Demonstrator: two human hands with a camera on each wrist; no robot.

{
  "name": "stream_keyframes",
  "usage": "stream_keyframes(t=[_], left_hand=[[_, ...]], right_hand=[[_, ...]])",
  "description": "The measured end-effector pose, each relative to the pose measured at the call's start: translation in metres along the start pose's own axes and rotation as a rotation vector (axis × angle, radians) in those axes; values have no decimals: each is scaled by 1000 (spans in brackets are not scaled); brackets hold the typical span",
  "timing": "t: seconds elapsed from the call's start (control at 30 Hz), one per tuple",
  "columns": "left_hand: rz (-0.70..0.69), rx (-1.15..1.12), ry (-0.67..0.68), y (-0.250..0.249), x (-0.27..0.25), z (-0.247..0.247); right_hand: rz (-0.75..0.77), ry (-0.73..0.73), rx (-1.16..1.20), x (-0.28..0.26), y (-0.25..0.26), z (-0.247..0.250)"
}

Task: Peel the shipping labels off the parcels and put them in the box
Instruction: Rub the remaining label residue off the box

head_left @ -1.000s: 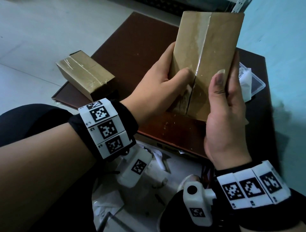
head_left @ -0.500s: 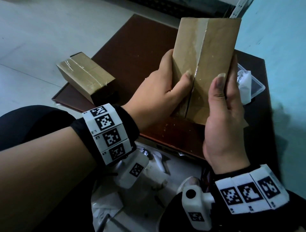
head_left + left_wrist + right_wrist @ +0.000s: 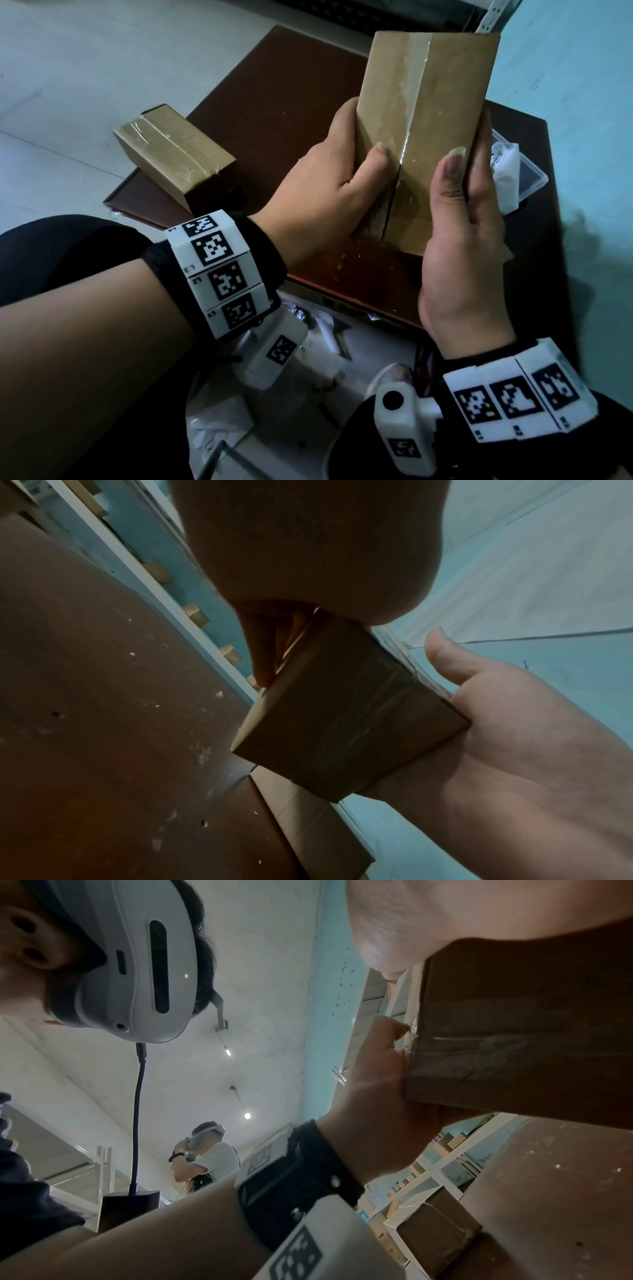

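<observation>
Cardboard parcel (image 3: 435, 113) upright, long axis vertical; L hand (image 3: 329, 192) & R hand (image 3: 469, 240) clasp it.

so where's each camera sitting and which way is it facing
Head: on the head, looking down at the parcel held over the brown table; both hands and forearms show.
Left wrist: under the left hand, looking along it at the parcel's end; the right hand shows too.
Right wrist: under the right hand, facing up and back; left forearm and headset show.
All three share the parcel.
</observation>
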State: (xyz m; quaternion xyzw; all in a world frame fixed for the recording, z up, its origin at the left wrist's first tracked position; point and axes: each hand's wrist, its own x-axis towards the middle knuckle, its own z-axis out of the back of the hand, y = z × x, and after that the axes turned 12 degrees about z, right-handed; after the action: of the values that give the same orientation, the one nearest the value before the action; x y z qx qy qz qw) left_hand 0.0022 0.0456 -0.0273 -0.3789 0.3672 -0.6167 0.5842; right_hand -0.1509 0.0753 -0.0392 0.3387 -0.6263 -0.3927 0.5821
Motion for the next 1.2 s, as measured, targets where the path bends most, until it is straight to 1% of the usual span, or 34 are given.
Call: stream_keyframes(t=[0.23,0.47,0.63,0.93,1.2], left_hand=[[2,-16,6,1,2,-1],[0,-43,32,4,5,-1],[23,-85,56,1,6,0],[2,-105,48,5,6,-1],[19,-99,79,1,6,0]], right_hand=[[29,-6,-16,0,0,0],[8,-12,6,-1,-2,0],[13,-18,-4,-1,0,0],[8,-32,25,0,1,-1],[15,-21,-3,-1,2,0]])
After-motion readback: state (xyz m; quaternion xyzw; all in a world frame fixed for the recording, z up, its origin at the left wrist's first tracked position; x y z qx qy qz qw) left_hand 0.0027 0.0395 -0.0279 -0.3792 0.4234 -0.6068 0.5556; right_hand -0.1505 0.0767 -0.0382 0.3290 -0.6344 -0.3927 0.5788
